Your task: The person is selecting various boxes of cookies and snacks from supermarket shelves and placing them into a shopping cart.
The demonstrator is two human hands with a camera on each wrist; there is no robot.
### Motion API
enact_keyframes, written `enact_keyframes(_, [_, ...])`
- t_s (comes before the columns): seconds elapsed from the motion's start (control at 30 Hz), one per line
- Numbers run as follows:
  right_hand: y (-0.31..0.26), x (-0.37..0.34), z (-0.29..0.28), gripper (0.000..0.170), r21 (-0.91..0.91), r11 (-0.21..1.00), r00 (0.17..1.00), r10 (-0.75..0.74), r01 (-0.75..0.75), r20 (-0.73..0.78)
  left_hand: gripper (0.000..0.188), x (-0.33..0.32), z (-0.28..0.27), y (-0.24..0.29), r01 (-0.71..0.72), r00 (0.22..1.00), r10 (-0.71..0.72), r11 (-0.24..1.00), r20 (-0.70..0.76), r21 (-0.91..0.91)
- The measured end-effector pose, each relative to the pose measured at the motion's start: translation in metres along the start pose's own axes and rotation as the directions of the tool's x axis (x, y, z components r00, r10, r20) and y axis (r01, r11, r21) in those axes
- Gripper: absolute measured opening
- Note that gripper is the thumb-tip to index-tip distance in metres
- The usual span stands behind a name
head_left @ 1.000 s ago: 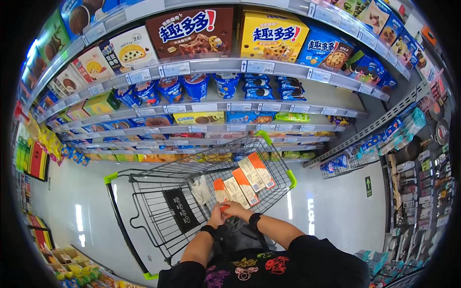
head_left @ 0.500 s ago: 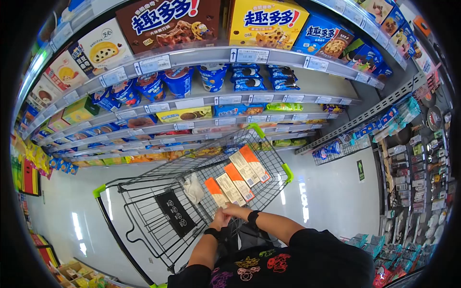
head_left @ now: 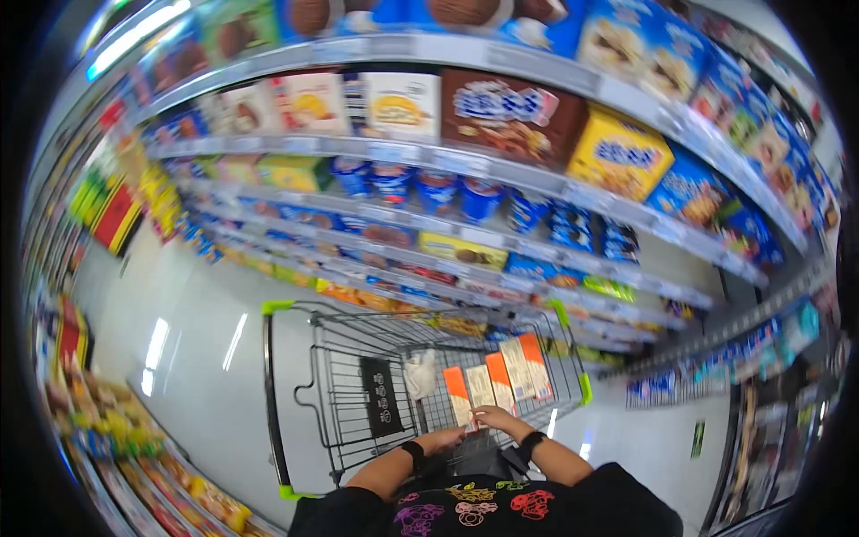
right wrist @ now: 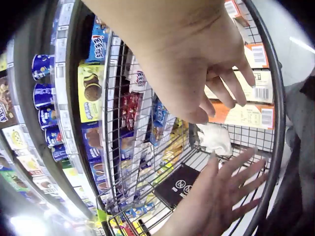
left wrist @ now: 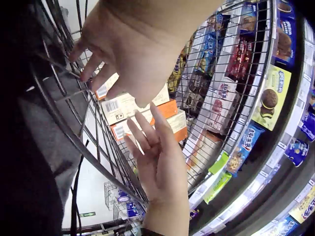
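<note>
Several orange-and-cream boxes [head_left: 479,386] lie side by side in a wire shopping cart [head_left: 333,358]. Over their near ends, the left hand [head_left: 443,438] and right hand [head_left: 495,419] are close together. The left wrist view has the left hand [left wrist: 125,54] above the boxes [left wrist: 118,110], fingers loosely extended, facing the right hand [left wrist: 161,164]. In the right wrist view the right hand [right wrist: 197,64] has slightly bent fingers beside the boxes [right wrist: 246,115], and the left hand [right wrist: 216,194] has its fingers spread. Neither visibly holds anything; contact with the boxes cannot be told.
A crumpled white item [head_left: 419,374] lies in the cart left of the boxes, near a black panel [head_left: 382,396]. Shelves of biscuit packages [head_left: 510,116] run along the cart's far side. More goods [head_left: 170,465] stand at lower left, and a hanging-goods rack [head_left: 769,421] at right.
The head view has turned, so shelves and cart appear shifted right. The hands, earlier together at the boxes' near ends, now show apart, the left one with its fingers extended.
</note>
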State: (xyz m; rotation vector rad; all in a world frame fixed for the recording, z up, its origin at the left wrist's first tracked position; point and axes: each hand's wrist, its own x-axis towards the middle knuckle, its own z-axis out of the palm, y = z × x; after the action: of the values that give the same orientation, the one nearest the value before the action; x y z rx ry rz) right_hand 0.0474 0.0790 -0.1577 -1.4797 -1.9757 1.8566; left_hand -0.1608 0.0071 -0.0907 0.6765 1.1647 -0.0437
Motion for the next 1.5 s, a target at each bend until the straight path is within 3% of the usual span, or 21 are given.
enact_keyframes(0.1, [-0.063,-0.057,-0.037,0.042,-0.449,0.889,0.995,0.056,-0.086,-0.081,0.045,0.066,-0.011,-0.056,-0.1,0.981,0.139,0.961,0.138,-0.257])
enact_keyframes(0.2, [-0.068,-0.07,-0.037,0.042,-0.764,0.642,0.987,0.154,-0.059,0.052,0.052,-0.018,-0.002,-0.011,-0.159,0.98,0.17,0.982,0.107,-0.105])
enact_keyframes(0.3, [-0.01,-0.029,-0.016,0.048,-0.812,0.556,0.911,0.219,0.177,0.349,0.052,-0.02,0.003,-0.006,-0.232,0.971,0.238,0.963,0.036,-0.135])
enact_keyframes(0.4, [-0.076,-0.051,-0.009,0.056,-0.804,0.595,0.902,0.361,-0.029,0.235,0.049,-0.06,-0.008,0.048,-0.428,0.904,0.427,0.9,0.025,0.082])
enact_keyframes(0.43, [-0.081,-0.059,-0.008,0.059,-0.78,0.625,0.939,0.268,0.0,0.215,0.043,-0.089,-0.008,0.075,-0.501,0.862,0.507,0.853,-0.003,0.148])
enact_keyframes(0.47, [-0.097,-0.068,-0.007,0.059,-0.758,0.65,0.918,0.325,-0.041,0.229,0.042,-0.125,-0.006,0.102,-0.562,0.816,0.578,0.797,-0.011,0.22])
enact_keyframes(0.53, [-0.134,-0.078,-0.007,0.06,-0.696,0.706,0.871,0.418,-0.133,0.259,0.041,-0.201,0.004,0.15,-0.775,0.63,0.775,0.623,0.045,0.105])
enact_keyframes(0.6, [-0.141,-0.08,-0.001,0.063,-0.669,0.722,0.917,0.368,-0.177,0.155,0.043,-0.295,0.022,0.19,-0.931,0.361,0.925,0.364,0.116,-0.008])
enact_keyframes(0.73, [-0.172,-0.089,0.003,0.064,-0.652,0.739,0.961,0.27,-0.171,0.053,0.054,-0.416,0.056,0.201,-0.972,-0.23,0.973,-0.23,0.013,0.047])
enact_keyframes(0.77, [-0.167,-0.086,0.008,0.063,-0.648,0.746,0.979,0.206,-0.153,0.006,0.052,-0.437,0.062,0.189,-0.962,-0.256,0.967,-0.256,0.015,0.094])
enact_keyframes(0.83, [-0.156,-0.079,0.017,0.06,-0.641,0.761,0.994,0.107,-0.103,-0.032,0.046,-0.471,0.094,0.184,-0.906,-0.417,0.909,-0.416,-0.001,-0.077])
enact_keyframes(0.9, [-0.153,-0.073,0.022,0.057,-0.633,0.773,0.999,0.041,-0.049,-0.027,0.032,-0.501,0.159,0.189,-0.795,-0.502,0.833,-0.55,-0.233,-0.256])
enact_keyframes(0.97, [-0.143,-0.067,0.024,0.055,-0.632,0.773,0.999,-0.036,0.051,0.036,0.037,-0.509,0.179,0.19,-0.78,-0.555,0.82,-0.572,-0.141,-0.256])
enact_keyframes(1.03, [-0.148,-0.077,0.017,0.054,-0.606,0.787,0.993,-0.087,0.117,0.079,0.071,-0.504,0.154,0.198,-0.763,-0.646,0.654,-0.538,0.393,-0.357])
enact_keyframes(1.1, [-0.157,-0.106,-0.002,0.049,-0.648,0.731,0.976,-0.183,0.215,0.118,0.066,-0.501,0.166,0.206,-0.799,-0.594,0.668,-0.431,0.448,-0.419])
enact_keyframes(1.13, [-0.16,-0.127,-0.012,0.047,-0.666,0.701,0.966,-0.22,0.254,0.136,0.063,-0.49,0.17,0.211,-0.771,-0.628,0.619,-0.416,0.471,-0.482])
enact_keyframes(1.17, [-0.169,-0.151,-0.026,0.048,-0.806,0.528,0.958,-0.233,0.267,0.165,0.06,-0.479,0.174,0.215,-0.742,-0.66,0.567,-0.392,0.492,-0.543])
enact_keyframes(1.23, [-0.172,-0.188,-0.062,0.052,-0.763,0.524,0.846,-0.53,0.379,0.057,0.056,-0.458,0.2,0.238,-0.686,-0.719,0.481,-0.375,0.502,-0.623])
enact_keyframes(1.3, [-0.222,-0.26,-0.123,0.057,-0.627,0.662,0.804,-0.587,0.411,-0.093,0.052,-0.442,0.233,0.266,-0.682,-0.724,0.418,-0.316,0.548,-0.66])
enact_keyframes(1.4, [-0.307,-0.423,-0.203,0.069,-0.674,0.524,0.533,-0.816,0.521,-0.222,0.047,-0.422,0.274,0.3,-0.735,-0.663,0.33,-0.116,0.672,-0.668])
enact_keyframes(1.5, [-0.311,-0.559,-0.219,0.057,-0.31,0.268,0.224,-0.96,0.912,-0.171,0.047,-0.392,0.326,0.33,-0.714,-0.662,0.34,-0.015,0.668,-0.7])
